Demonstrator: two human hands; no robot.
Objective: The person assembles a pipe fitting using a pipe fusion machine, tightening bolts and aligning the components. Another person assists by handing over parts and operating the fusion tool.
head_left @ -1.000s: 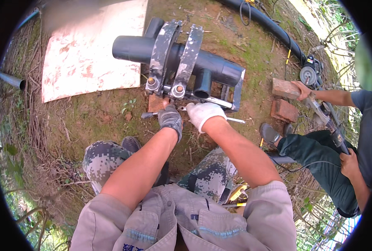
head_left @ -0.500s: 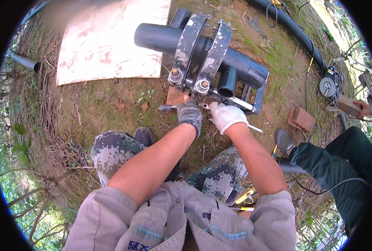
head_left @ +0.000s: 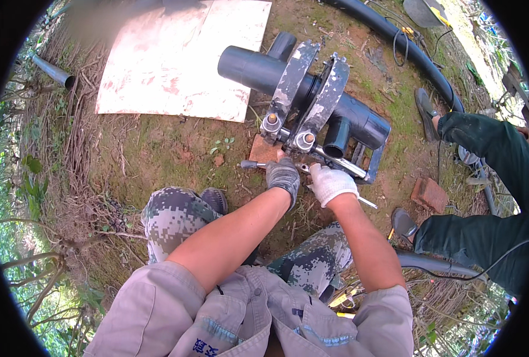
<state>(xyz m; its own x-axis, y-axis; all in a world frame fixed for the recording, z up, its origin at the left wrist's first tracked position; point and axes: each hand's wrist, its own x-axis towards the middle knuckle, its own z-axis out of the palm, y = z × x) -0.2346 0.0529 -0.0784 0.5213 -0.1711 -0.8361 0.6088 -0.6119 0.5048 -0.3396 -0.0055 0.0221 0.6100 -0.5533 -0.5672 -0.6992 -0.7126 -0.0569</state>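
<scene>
My left hand, in a grey glove, is wrapped round a metal bar with a dark grip that sticks out to its left. Just right of it, my right hand, in a white glove, is closed on a silver rod whose end shows past the palm. Both hands are low at the near side of a pipe clamping machine. Its two scuffed dark clamp rings hold black plastic pipe fittings with short side branches. The fingers hide where bar and rod meet the machine.
Under the machine's near left side lies a brick. A pale board covers the ground at far left. Another brick lies right, near a person in dark trousers. A long black pipe curves behind, with cables near it.
The view has shifted, so the machine and my hands appear slightly lower and right. My hands keep their grip. At right, the other person's leg now reaches across the grinder.
</scene>
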